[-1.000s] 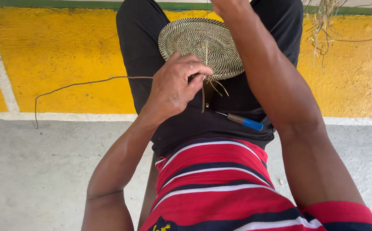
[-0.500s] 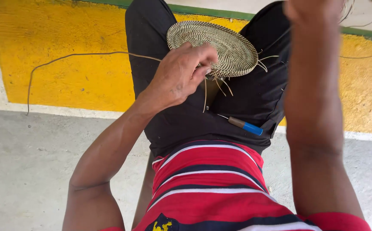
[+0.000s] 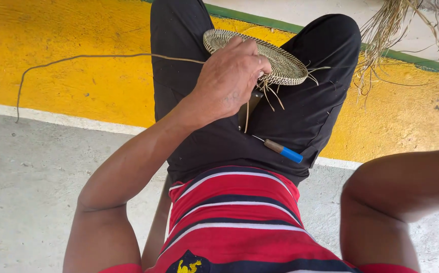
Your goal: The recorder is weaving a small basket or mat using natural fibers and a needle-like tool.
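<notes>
My left hand [image 3: 229, 81] is curled shut on the near rim of the woven disc [image 3: 275, 60], fingers folded over its edge and knuckles towards the camera. Of my right side I see only the forearm at the lower right of the view; the hand itself is out of frame, so I have nothing to say about its grip.

The disc rests across my lap, on the black trousers [image 3: 300, 116], tilted a little, with its far edge near the right knee. Loose fibre ends [image 3: 270, 96] hang from its underside just beside my fingers, and one long strand [image 3: 88, 57] trails from under the hand out to the left over the yellow-painted floor [image 3: 78, 81].

I judge the disc light and fairly stiff across its coils, though the rim would flex and the unfinished ends could fray or pull loose if tugged. The rim, pinched between thumb and fingers as now, looks the safest hold; the dangling ends are not.

A thin tool with a blue handle [image 3: 285, 150] lies on the trousers below the disc, apart from the hand. A bundle of dry fibre [image 3: 386, 30] hangs at the upper right.
</notes>
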